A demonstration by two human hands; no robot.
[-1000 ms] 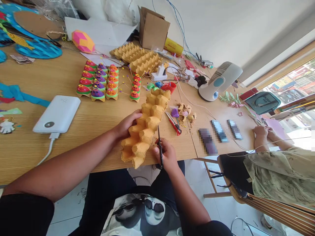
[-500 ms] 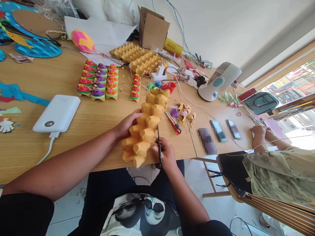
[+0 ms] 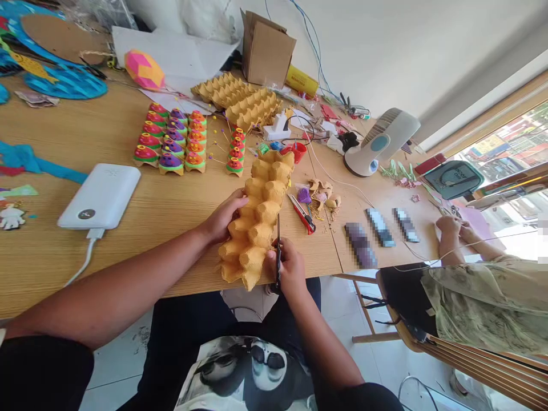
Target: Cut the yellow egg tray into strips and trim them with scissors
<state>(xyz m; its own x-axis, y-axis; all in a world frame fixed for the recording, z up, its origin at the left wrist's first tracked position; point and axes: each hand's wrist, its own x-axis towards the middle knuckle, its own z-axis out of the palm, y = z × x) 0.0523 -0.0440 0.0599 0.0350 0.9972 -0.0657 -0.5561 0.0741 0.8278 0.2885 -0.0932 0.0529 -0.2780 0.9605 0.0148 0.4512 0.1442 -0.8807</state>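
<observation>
A yellowish-brown strip of egg carton with peaked cups is held at a slant over the table's front edge. My left hand is closed on its left side, the fingertips hidden by the carton. On the other side, my right hand grips black scissors, seen edge-on, with the blade pointing away along the carton's right edge. Whether the blade touches the cardboard I cannot tell. Just right of the carton lie a red utility knife, a small purple packet and cut carton scraps.
Painted carton cups stand in rows behind my left hand, near uncut egg cartons. A white power bank lies left. Several phones and a white fan are right. Another person's hands work at the far right.
The carton strip has turned slightly, its near end shifting right and its far end a little left. The scissors' blade now points more directly away, and both hands keep their hold.
</observation>
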